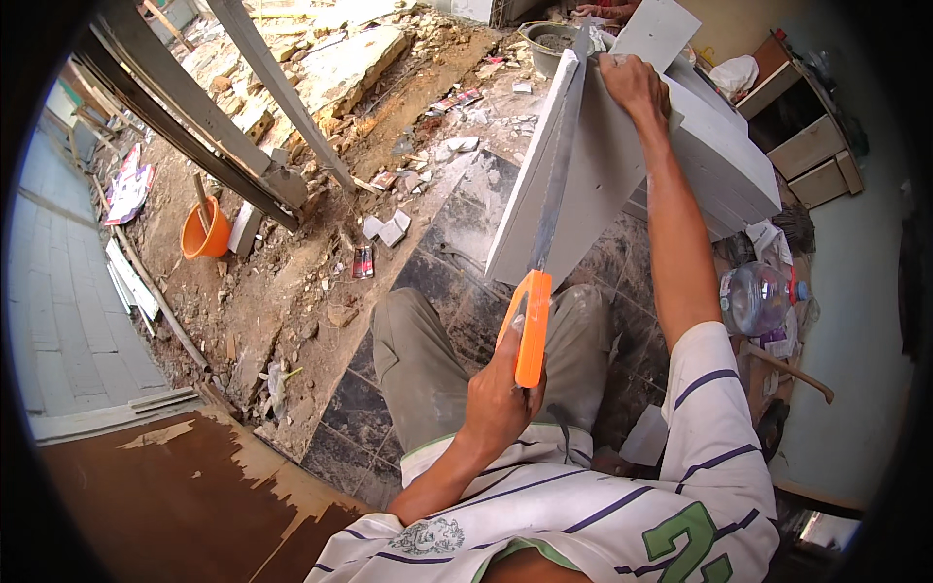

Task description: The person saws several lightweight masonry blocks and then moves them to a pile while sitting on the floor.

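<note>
My left hand (501, 394) is closed around the orange handle of a handsaw (561, 185). The long grey blade points up and away, lying along the left edge of a light grey lightweight concrete block (604, 170). The block stands tilted in front of my right knee. At its far upper end, my right hand (637, 89) grips the edge, fingers curled over it. The blade's tip reaches close to that hand. Whether the teeth have cut into the block cannot be made out.
More pale blocks (719, 155) are stacked to the right, near a wooden cabinet (809, 146) and a large plastic bottle (753, 298). Rubble covers the ground at left, with an orange bucket (207, 240) and leaning posts (282, 92). Far ahead, another person's hand (598, 12) is near a dark bucket (546, 63).
</note>
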A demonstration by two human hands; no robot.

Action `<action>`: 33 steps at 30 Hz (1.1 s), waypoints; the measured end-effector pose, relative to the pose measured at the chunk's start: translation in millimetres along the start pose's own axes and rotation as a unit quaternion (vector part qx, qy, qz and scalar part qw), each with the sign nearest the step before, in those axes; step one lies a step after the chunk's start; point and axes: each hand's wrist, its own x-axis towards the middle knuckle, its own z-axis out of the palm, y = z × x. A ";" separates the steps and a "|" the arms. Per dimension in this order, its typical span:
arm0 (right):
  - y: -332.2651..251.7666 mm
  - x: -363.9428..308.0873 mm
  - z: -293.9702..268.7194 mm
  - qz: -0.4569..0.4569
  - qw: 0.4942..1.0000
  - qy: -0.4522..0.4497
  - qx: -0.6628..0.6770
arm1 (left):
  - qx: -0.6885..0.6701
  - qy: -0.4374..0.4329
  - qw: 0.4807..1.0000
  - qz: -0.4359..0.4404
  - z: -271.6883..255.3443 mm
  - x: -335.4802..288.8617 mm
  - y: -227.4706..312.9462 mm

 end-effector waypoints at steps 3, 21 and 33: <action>-20.8 -1.6 -5.1 -0.028 0.999 -0.033 -0.015 | 0.003 0.003 0.999 -0.037 -4.3 31.1 11.0; 18.3 1.8 -9.1 0.047 0.998 -0.036 -0.004 | 0.027 -0.096 0.994 -0.052 24.1 82.0 -1.3; -8.0 3.0 0.2 -0.041 0.997 -0.061 0.034 | 0.030 -0.016 0.999 -0.039 27.1 54.1 -7.9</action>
